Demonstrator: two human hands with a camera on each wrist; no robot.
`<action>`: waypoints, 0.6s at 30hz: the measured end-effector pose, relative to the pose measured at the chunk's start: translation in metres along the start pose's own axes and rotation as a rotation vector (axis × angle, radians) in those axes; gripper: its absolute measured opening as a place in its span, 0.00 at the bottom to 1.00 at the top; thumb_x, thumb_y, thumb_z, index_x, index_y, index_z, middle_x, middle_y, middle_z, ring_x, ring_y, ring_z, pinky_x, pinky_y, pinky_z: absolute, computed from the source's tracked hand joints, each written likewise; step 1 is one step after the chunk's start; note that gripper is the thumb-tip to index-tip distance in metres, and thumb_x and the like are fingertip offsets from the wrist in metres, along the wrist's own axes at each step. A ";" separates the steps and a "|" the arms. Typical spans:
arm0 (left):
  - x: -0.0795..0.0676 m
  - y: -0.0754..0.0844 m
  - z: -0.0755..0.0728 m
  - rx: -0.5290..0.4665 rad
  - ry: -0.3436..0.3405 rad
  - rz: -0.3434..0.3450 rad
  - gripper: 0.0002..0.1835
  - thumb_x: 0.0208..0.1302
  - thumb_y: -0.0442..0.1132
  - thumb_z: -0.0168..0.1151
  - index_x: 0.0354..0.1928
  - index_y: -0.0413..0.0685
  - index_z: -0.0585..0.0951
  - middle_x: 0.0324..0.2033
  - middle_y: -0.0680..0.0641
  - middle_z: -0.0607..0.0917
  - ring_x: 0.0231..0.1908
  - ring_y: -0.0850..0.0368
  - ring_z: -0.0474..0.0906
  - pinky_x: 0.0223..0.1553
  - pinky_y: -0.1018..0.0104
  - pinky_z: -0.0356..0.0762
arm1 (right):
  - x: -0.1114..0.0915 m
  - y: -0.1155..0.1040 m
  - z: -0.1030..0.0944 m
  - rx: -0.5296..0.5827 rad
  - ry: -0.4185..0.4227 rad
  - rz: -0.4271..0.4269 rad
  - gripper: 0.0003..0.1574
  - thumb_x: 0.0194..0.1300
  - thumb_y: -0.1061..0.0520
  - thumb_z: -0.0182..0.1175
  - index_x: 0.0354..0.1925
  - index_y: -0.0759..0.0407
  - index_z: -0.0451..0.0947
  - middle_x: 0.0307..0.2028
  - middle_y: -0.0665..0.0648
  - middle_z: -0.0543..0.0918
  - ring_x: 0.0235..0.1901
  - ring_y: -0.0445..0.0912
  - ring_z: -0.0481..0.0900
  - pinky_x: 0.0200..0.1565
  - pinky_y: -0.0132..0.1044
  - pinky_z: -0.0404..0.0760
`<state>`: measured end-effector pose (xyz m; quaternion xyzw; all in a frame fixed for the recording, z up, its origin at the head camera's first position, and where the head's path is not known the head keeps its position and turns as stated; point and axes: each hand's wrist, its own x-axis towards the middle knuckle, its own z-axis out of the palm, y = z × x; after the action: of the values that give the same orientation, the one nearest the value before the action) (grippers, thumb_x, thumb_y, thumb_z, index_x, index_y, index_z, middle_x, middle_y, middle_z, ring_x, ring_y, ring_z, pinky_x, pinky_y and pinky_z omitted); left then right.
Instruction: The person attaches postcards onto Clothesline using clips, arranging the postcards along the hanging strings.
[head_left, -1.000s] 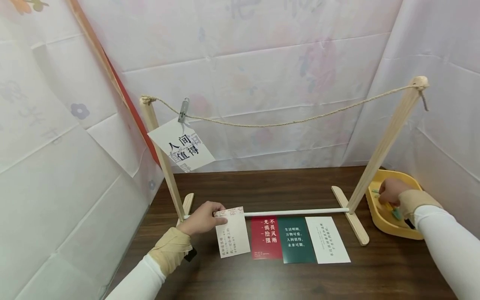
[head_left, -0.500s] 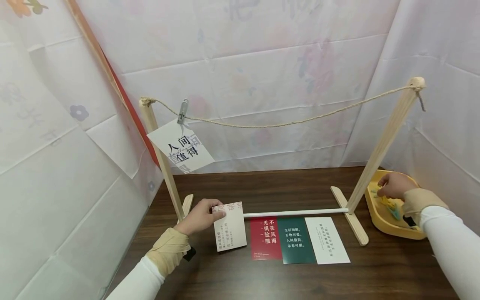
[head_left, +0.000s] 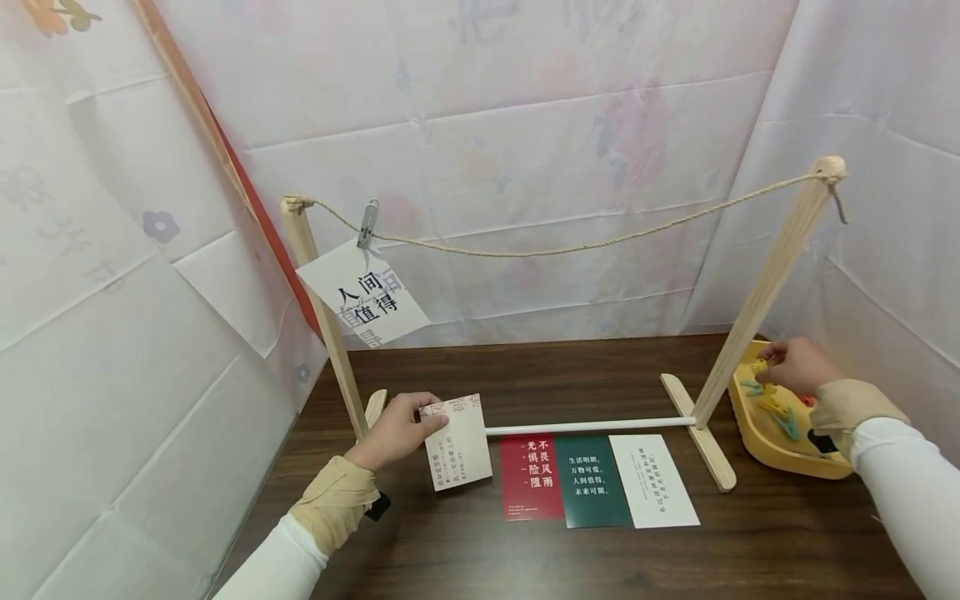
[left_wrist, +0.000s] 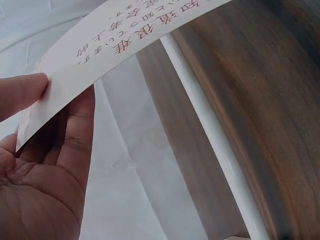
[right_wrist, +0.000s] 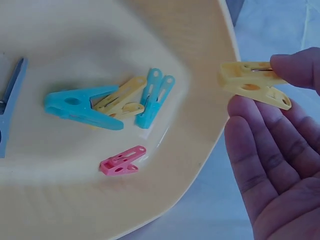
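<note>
My left hand (head_left: 397,433) pinches the top left corner of a cream card (head_left: 459,450) with red lettering, thumb in front and fingers behind. The card is tilted and lifted off the table. Over the yellow basin at the right is my right hand (head_left: 804,368). It holds a yellow clothespin (right_wrist: 232,77) between thumb and fingers, as the right wrist view shows. Below it in the basin lie a large blue clothespin (right_wrist: 56,103), a small blue one, a yellow one and a pink clothespin (right_wrist: 117,164).
A rope (head_left: 525,254) sags between two wooden posts. Near its left end a grey clip (head_left: 367,225) holds a white card (head_left: 360,292). A red card (head_left: 532,500), a green card (head_left: 592,508) and another white card (head_left: 660,508) lie before the white bar (head_left: 592,426).
My left hand has raised the cream card slightly and tilted it. My right hand has come up from among the clothespins with the yellow one in its fingers.
</note>
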<state>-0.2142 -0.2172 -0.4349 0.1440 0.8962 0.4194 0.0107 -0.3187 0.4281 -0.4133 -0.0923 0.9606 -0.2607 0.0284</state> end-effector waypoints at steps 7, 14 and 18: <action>-0.001 0.004 -0.001 -0.003 0.036 0.013 0.02 0.74 0.32 0.68 0.40 0.42 0.87 0.30 0.50 0.86 0.28 0.60 0.75 0.30 0.68 0.72 | -0.003 0.000 -0.001 0.032 0.036 0.005 0.27 0.67 0.60 0.71 0.54 0.81 0.77 0.38 0.65 0.86 0.35 0.47 0.81 0.32 0.36 0.81; -0.003 0.005 -0.002 -0.028 0.066 0.020 0.02 0.74 0.31 0.68 0.41 0.40 0.87 0.32 0.47 0.89 0.30 0.61 0.78 0.31 0.68 0.74 | -0.012 -0.008 0.002 0.043 0.095 0.006 0.29 0.70 0.57 0.71 0.57 0.80 0.76 0.40 0.67 0.86 0.33 0.45 0.80 0.30 0.37 0.79; -0.004 0.008 -0.002 -0.040 0.084 0.017 0.03 0.74 0.31 0.68 0.42 0.39 0.88 0.31 0.46 0.89 0.28 0.61 0.77 0.30 0.69 0.73 | -0.018 -0.015 0.004 0.079 0.133 0.007 0.28 0.73 0.58 0.69 0.59 0.79 0.75 0.42 0.69 0.85 0.25 0.42 0.75 0.23 0.39 0.76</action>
<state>-0.2088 -0.2152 -0.4280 0.1338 0.8862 0.4428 -0.0275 -0.2979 0.4172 -0.4094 -0.0703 0.9495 -0.3041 -0.0311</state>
